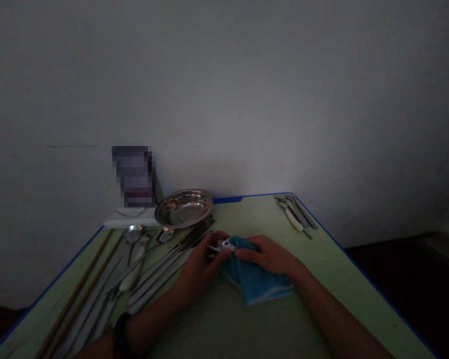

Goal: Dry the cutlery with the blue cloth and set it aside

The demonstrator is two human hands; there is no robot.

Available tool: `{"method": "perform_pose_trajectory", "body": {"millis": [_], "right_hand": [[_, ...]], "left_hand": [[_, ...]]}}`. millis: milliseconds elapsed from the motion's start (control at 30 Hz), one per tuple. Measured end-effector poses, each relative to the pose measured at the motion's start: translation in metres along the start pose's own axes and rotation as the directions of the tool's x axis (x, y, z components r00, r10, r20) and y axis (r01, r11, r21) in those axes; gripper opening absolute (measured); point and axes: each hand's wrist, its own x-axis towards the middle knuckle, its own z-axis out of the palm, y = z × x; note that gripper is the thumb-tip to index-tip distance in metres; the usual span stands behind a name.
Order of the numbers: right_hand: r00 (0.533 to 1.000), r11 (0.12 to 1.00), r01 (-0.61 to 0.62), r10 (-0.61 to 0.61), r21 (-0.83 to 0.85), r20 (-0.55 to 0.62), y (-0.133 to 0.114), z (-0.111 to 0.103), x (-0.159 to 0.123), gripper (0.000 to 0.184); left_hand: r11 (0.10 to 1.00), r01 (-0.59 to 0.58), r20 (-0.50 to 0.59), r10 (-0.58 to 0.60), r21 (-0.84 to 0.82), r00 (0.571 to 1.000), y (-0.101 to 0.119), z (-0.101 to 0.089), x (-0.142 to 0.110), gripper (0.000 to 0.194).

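In the middle of the table, my left hand (209,257) is closed on a small pale metal utensil (229,245) with a dark hole in it and pointed ends toward the left. Its exact kind cannot be made out, as my fingers hide much of it. My right hand (267,254) grips a blue cloth (260,286) and presses it against the right side of the utensil. The cloth's white-edged corner hangs down to the tabletop.
A shiny steel bowl (183,209) stands by the wall. Left of my arm lie chopsticks (82,284), spoons, a ladle (134,231) and other metal cutlery (153,276). Several utensils (294,217) lie at the far right corner. A blurred-out phone-like screen (136,177) leans at the back left.
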Motion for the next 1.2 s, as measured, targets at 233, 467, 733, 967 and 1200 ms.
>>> {"method": "perform_pose_trajectory", "body": {"millis": [233,467,733,967,1200], "right_hand": [[1.000,1.000,-0.019,0.019,-0.007,0.012,-0.0002,0.0016,0.0027,0.043],[0.999,0.996,-0.044,0.043,0.075,0.023,0.0011,0.0032,0.0019,0.046],[0.971,0.931,-0.233,0.236,0.280,0.025,0.0049,-0.0007,0.0009,0.053],[0.959,0.902,-0.269,0.282,0.338,0.012,0.0060,-0.0015,-0.0006,0.052],[0.976,0.939,-0.213,0.217,0.269,0.015,0.0085,-0.0032,0.0019,0.054]], "left_hand": [[1.000,0.007,0.035,-0.006,-0.025,0.999,-0.0031,0.0011,-0.0002,0.027],[1.000,-0.001,0.026,0.001,-0.004,1.000,-0.0027,0.0010,-0.0006,0.025],[0.999,-0.031,0.025,0.031,0.037,0.999,0.0028,-0.0002,-0.0041,0.027],[0.997,-0.035,0.017,0.034,0.069,0.999,0.0004,0.0004,-0.0032,0.028],[0.998,-0.017,0.028,0.015,0.057,0.999,-0.0006,0.0021,-0.0005,0.027]]}}
